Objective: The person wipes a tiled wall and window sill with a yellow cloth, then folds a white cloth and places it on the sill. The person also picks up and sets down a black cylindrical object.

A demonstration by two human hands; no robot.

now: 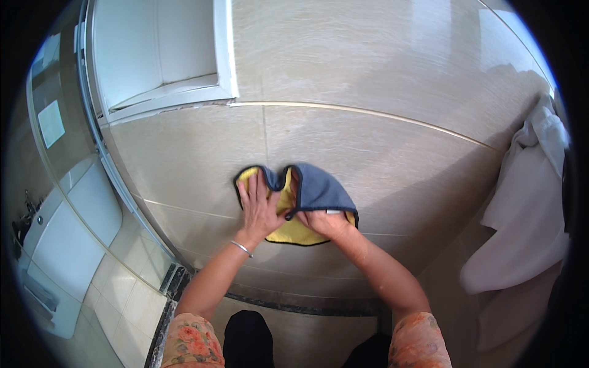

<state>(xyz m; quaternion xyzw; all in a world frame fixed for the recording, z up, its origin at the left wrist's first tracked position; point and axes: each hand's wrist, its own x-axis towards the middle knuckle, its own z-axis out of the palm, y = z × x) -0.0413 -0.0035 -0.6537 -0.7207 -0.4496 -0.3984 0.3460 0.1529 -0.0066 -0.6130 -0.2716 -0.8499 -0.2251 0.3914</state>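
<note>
A microfibre cloth [322,186], grey on one face and yellow on the other with black edging, lies bunched against the beige tiled wall [193,161]. With fingers spread, my left hand [260,209] holds its yellow side to the tiles. A silvery bangle [242,249] circles the left wrist. My right hand [320,221] holds the cloth from inside a fold, and the grey flap hides most of its fingers. Near the right wrist, a small white tag shows on the cloth's edge.
Above on the left is a white-framed recess [184,46]. A glass panel [78,202] stands at the left, with a white bathtub [69,248] beyond it. White towels [515,216] hang at the right. A dark stone strip [294,307] edges the wall's foot.
</note>
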